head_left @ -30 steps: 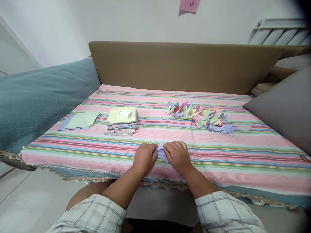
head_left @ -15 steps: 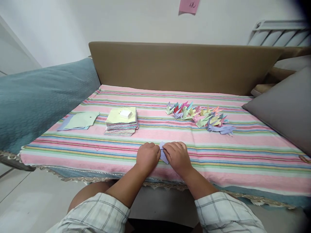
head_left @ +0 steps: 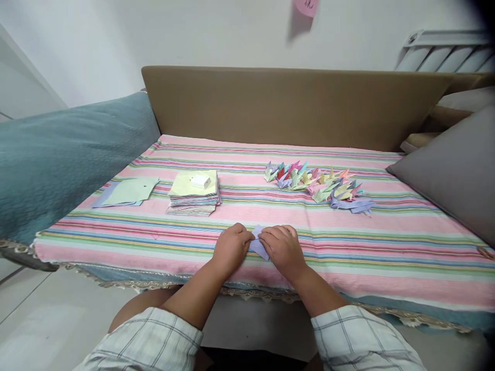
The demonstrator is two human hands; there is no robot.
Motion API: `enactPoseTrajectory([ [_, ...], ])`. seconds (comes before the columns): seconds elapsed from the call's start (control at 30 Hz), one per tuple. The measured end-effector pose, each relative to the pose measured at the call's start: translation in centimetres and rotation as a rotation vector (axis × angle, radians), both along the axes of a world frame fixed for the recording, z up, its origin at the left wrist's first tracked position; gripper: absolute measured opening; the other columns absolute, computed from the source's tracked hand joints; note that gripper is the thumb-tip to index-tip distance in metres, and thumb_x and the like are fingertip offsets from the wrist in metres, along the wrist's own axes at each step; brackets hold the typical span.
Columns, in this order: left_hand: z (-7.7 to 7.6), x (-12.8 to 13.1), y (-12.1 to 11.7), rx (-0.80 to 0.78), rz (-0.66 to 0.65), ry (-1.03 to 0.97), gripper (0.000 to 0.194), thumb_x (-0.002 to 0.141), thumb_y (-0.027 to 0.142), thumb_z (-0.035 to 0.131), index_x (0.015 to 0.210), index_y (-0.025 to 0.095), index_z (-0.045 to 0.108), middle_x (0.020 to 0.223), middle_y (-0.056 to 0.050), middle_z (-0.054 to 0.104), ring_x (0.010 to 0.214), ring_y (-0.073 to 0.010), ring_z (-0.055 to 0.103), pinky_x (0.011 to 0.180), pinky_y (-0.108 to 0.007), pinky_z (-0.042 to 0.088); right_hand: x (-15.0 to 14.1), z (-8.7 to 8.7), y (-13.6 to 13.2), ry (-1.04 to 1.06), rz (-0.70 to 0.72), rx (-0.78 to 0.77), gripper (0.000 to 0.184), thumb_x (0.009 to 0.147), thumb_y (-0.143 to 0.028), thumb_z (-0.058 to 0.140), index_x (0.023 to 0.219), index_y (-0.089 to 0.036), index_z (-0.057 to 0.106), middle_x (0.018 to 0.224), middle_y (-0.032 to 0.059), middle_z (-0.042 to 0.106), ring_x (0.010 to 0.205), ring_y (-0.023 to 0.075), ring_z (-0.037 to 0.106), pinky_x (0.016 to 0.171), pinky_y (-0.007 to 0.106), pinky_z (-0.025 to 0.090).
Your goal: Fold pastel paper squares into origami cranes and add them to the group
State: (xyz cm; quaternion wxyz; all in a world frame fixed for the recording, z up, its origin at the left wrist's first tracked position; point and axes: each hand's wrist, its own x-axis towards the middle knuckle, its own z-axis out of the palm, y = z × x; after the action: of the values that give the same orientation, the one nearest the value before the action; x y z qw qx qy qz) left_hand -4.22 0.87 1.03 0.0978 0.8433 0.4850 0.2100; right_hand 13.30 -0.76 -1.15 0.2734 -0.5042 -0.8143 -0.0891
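A small folded piece of purple origami paper [head_left: 258, 248] lies on the striped cloth [head_left: 178, 242] between my hands. My left hand [head_left: 233, 248] is closed, its fingertips pressing the paper's left edge. From the other side, my right hand [head_left: 283, 250] grips the paper with bent fingers and covers its right part. Past my right hand stands a cluster of folded paper cranes [head_left: 320, 183] in many colours, with flat purple folded pieces [head_left: 352, 205] at its near end.
A thick stack of square paper [head_left: 192, 193] carries a small white block [head_left: 200, 181]. Loose green and purple sheets [head_left: 129, 191] lie farther left. A grey cushion [head_left: 448, 170] sits at the right, a blue-covered armrest [head_left: 77, 149] at the left, and a brown backrest [head_left: 286, 105] behind.
My left hand has shifted slightly left, uncovering more of the purple paper. My right hand stays almost in place. The pink note on the wall has flapped to another angle.
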Motion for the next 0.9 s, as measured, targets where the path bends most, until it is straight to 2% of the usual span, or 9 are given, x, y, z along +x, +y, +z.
enactPoseTrajectory([
  [0.27,-0.3,-0.4,0.2,0.007,-0.046,0.020,0.027,0.084,0.015,0.049,0.093,0.024,0.072,0.084,-0.006,0.060,0.080,-0.0173,0.057,0.071,-0.029,0.044,0.1,-0.1,0.1,0.006,0.007,-0.022,0.018,0.091,-0.026,0.048,0.090,-0.025,0.066,0.095,0.0003,0.067,0.088,0.0154,0.053,0.086,0.033,0.027],
  [0.53,-0.6,-1.1,0.2,0.049,-0.089,0.023,0.028,0.088,0.019,0.047,0.103,0.027,0.068,0.086,-0.006,0.060,0.082,-0.0177,0.054,0.073,-0.030,0.040,0.1,-0.1,0.1,0.026,0.025,-0.028,0.018,0.092,-0.025,0.047,0.089,-0.024,0.065,0.096,0.0009,0.068,0.088,0.0158,0.054,0.086,0.034,0.027],
  [0.9,-0.8,-1.3,0.4,0.117,-0.110,0.079,0.026,0.088,0.022,0.048,0.098,0.030,0.071,0.078,-0.005,0.058,0.075,-0.0168,0.052,0.066,-0.029,0.037,0.0,-0.2,0.0,0.069,0.028,-0.011,0.015,0.090,-0.020,0.049,0.084,-0.022,0.063,0.093,-0.0003,0.069,0.086,0.0146,0.055,0.086,0.035,0.027],
])
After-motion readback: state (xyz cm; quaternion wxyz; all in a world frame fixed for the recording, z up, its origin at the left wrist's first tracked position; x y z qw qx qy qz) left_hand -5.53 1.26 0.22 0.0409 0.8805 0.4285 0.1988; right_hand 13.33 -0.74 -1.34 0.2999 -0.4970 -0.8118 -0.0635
